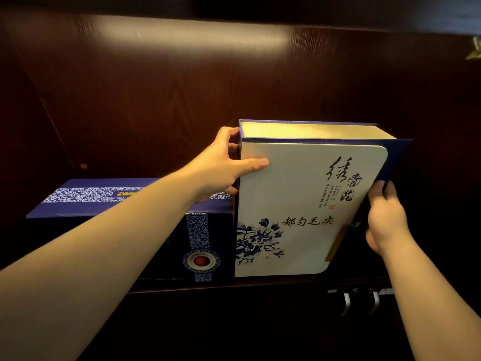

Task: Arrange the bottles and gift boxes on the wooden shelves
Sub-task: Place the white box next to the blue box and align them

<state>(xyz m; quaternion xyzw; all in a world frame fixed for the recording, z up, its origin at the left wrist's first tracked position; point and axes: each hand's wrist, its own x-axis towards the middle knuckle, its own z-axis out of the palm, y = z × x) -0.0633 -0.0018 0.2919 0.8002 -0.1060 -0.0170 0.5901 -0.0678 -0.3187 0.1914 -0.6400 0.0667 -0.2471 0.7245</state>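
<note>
A tall white gift box (307,204) with blue flower print, black calligraphy and dark blue edges stands upright on the dark wooden shelf (286,284). My left hand (223,165) grips its upper left edge, thumb on the front face. My right hand (385,217) holds its right side, fingers on the blue flap. Directly to its left, touching it, lies a lower dark blue gift box (130,220) with white patterned bands and a round red emblem. No bottles are in view.
The shelf's dark wood back panel (182,100) rises behind the boxes, with an upper shelf board above. Below the shelf edge are dark cabinet doors with two metal handles (360,303). Shelf space lies to the right of the white box.
</note>
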